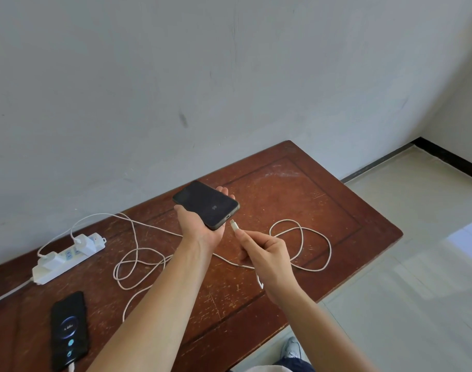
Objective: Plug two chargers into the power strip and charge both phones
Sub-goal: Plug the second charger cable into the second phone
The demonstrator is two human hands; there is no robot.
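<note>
My left hand (200, 226) holds a dark phone (205, 204) above the table, screen up, its port facing my right hand. My right hand (267, 253) pinches the white cable plug (234, 226), whose tip sits just short of the phone's port, not touching. A white power strip (65, 260) lies at the left with two white chargers (52, 257) (84, 241) plugged in. A second phone (68, 331) lies at the front left with a lit screen and a cable in its bottom end.
White cables (302, 245) loop loosely across the brown wooden table (323, 200). A white wall stands behind. Tiled floor lies to the right, and a shoe (292, 349) shows below the table's front edge.
</note>
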